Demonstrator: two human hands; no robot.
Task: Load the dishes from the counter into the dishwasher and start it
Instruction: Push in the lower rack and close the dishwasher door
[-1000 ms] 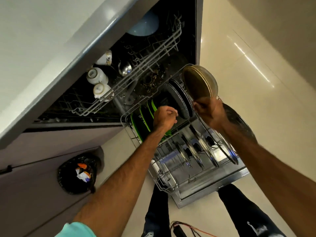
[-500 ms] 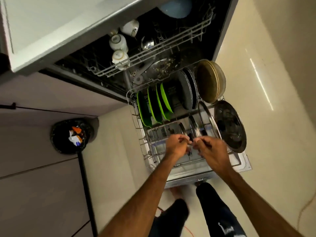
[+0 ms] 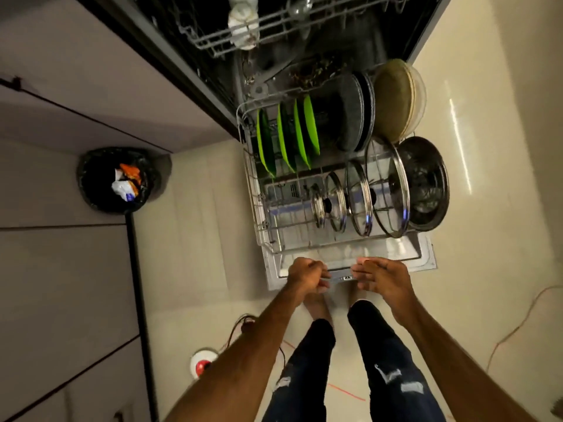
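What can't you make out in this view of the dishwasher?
- Upper rack: the head view's top edge cuts it off; the white cups show only partly.
- Counter: out of frame, so remaining dishes are unknown.
- Left hand: its curled fingers cover the door edge, so a grip is unclear.
- Controls: none visible; the right hand covers part of that edge.

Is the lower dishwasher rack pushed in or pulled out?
Pulled out. The lower rack sits over the lowered door, its green plates and glass lids outside the tub.
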